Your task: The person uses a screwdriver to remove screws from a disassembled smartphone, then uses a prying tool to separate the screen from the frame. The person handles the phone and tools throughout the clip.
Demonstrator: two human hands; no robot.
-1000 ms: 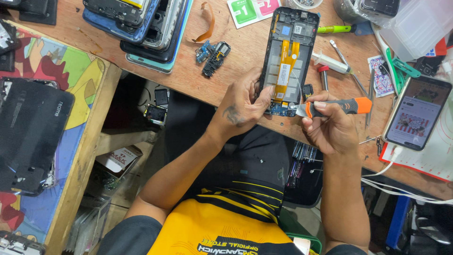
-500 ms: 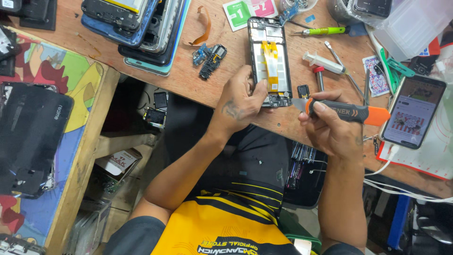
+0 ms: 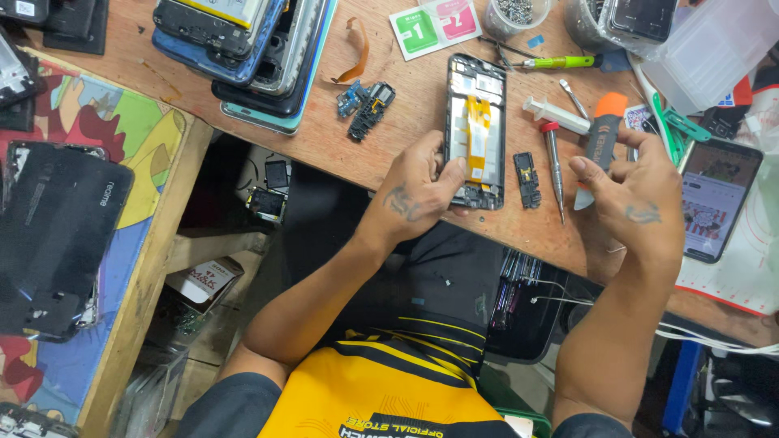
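The opened phone [image 3: 475,130] lies flat on the wooden tabletop [image 3: 324,138], back side up, its long axis running away from the person. The left hand [image 3: 418,191] holds it at the near end: the thumb presses the left edge of the frame and the fingers curl onto the bottom corner, so the grip is closed on the phone and most of the phone reaches out beyond the hand. One yellow flex strip runs down the middle of the phone. The right hand [image 3: 637,191] is well to the right of the phone and not touching it; its grip is closed around one screwdriver [image 3: 599,146] with an orange and grey handle, held almost upright, the orange cap away from the person. Between the two hands lie one small black part [image 3: 527,178] and one thin driver [image 3: 553,166] with a red collar, both just beside the phone. Further out lie one syringe [image 3: 556,115] and one green-handled tool [image 3: 560,62]. Left of the phone sit two small circuit boards [image 3: 365,105]. To the right of the right hand one lit phone [image 3: 718,199] rests screen up. A stack of phone bodies [image 3: 243,40] lies at the far left of the tabletop; their number cannot be told.
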